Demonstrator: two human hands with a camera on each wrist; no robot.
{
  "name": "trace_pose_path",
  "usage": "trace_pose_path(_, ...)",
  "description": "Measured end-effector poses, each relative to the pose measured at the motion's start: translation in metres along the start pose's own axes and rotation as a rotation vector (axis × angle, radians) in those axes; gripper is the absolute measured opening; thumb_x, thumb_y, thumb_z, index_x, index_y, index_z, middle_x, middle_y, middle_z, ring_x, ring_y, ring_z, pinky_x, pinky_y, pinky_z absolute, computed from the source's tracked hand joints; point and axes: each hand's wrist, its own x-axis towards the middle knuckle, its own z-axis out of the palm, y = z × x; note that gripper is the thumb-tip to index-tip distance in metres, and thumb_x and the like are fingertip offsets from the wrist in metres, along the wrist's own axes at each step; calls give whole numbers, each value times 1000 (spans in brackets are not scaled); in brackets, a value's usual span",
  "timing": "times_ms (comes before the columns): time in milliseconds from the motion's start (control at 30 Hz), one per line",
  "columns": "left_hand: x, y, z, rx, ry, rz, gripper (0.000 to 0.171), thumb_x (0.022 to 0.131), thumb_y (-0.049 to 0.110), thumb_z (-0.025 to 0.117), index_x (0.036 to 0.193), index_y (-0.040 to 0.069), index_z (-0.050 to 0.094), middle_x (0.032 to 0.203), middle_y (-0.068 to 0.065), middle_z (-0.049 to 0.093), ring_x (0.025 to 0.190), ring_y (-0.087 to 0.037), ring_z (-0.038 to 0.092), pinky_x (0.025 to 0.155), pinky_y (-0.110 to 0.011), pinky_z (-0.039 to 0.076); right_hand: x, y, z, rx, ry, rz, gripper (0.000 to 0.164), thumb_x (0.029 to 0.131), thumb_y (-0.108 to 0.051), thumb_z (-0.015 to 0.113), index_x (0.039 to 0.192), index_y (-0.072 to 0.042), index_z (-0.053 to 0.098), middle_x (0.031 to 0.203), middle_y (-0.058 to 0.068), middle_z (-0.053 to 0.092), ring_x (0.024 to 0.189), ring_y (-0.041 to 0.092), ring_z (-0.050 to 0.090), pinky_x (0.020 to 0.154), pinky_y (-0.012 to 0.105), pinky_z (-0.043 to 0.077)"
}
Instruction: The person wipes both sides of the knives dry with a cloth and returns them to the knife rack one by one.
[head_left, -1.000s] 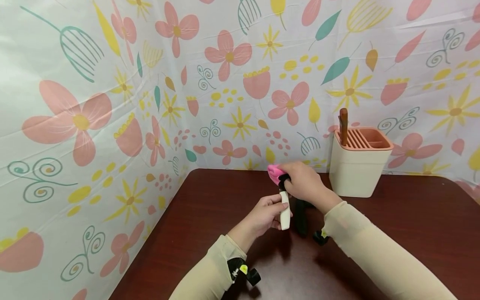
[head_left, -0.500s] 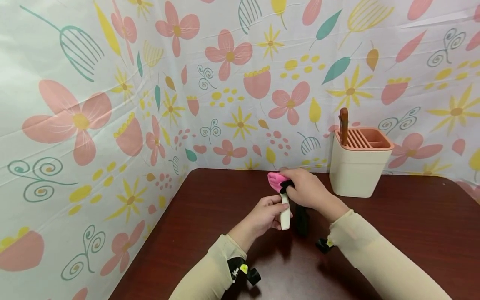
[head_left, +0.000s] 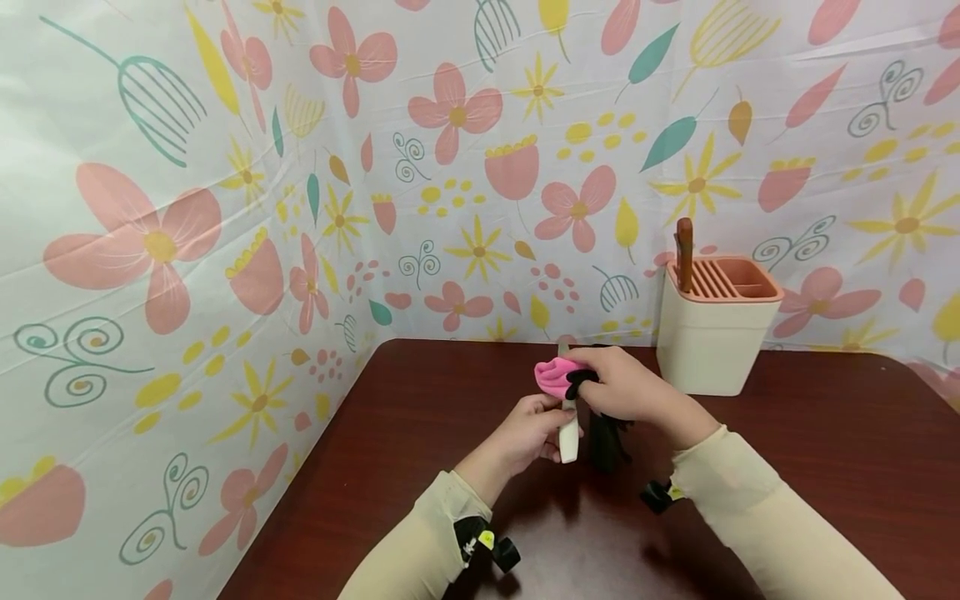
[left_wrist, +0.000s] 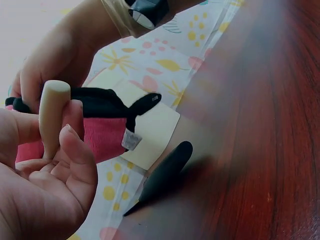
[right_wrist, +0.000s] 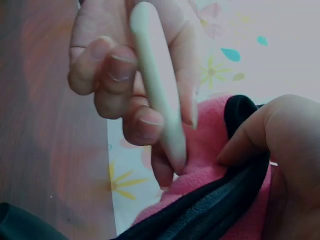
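White handle [head_left: 569, 442]: our left hand [head_left: 531, 427] pinches, likely steadying it.
Pink cloth [head_left: 553, 377], beyond: our right hand [head_left: 626, 386] pinches, likely for padding.

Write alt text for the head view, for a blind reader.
A person's left hand holds a white-handled tool while the right hand holds a pink and black cloth against it, above a dark table. A cream holder with an orange top stands back right, a brown handle sticking up, before a flowered sheet.

Shadows and soft glare lie across the table [head_left: 442, 392].
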Motion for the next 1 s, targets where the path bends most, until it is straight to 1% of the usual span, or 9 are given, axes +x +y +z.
trace_pose_path(133,0,-2,0,21,-4,5,39,104,14,55,135,-9,52,80,2,70,57,-7,60,49,-21,50,-2,3,-6,64,-34,-8,31,89,-5,61,110,-25,70,72,-8,60,64,9,57,65,26,48)
trace_pose_path(300,0,-3,-1,40,-5,7,29,104,14,55,129,-1,59,82,-1,69,60,-8,61,49,-22,51,-4,5,-12,127,-64,-42,29,92,-5,61,111,-25,71,77,-9,62,73,9,58,69,25,50)
trace_pose_path(367,0,-2,-2,44,-10,7,30,105,15,54,131,2,59,84,-3,68,61,-9,61,49,-22,51,-4,4,-17,160,-74,-48,31,92,-3,60,112,-23,72,81,-7,64,75,9,59,69,25,50)
trace_pose_path(433,-1,0,-2,47,-14,15,32,105,16,53,135,4,57,86,-4,67,61,-10,60,49,-23,51,-2,4,-24,180,-64,-56,36,90,0,59,117,-20,73,87,-5,68,79,9,60,71,24,51)
trace_pose_path(533,-1,3,-3,42,-10,32,36,105,17,53,140,8,54,88,-6,67,61,-11,59,47,-23,50,4,3,-35,176,-5,-67,37,89,2,58,120,-12,72,95,2,72,80,10,61,71,23,51)
trace_pose_path(667,-1,5,-3,36,-2,36,38,105,18,53,142,8,53,89,-4,68,62,-11,61,47,-23,50,16,2,-45,104,84,-26,36,93,0,57,126,-7,69,104,9,74,85,16,61,75,25,50)
trace_pose_path(733,-1,6,-3,34,-4,30,38,105,18,53,142,8,53,89,-4,68,62,-12,61,48,-24,50,23,1,-45,57,102,7,35,95,-3,56,128,-7,68,105,11,73,87,20,60,77,29,49)
trace_pose_path(833,0,6,-3,30,6,29,36,105,17,53,141,10,54,89,-5,67,62,-12,62,47,-24,50,34,2,-37,-48,111,38,35,94,-9,56,127,-9,68,107,11,72,88,24,61,79,36,48)
trace_pose_path(1000,0,7,-4,62,24,41,35,105,16,55,139,11,57,88,-8,65,60,-12,59,46,-23,49,45,5,-15,-166,103,19,35,91,-12,56,124,-12,68,104,9,73,83,24,60,76,41,49)
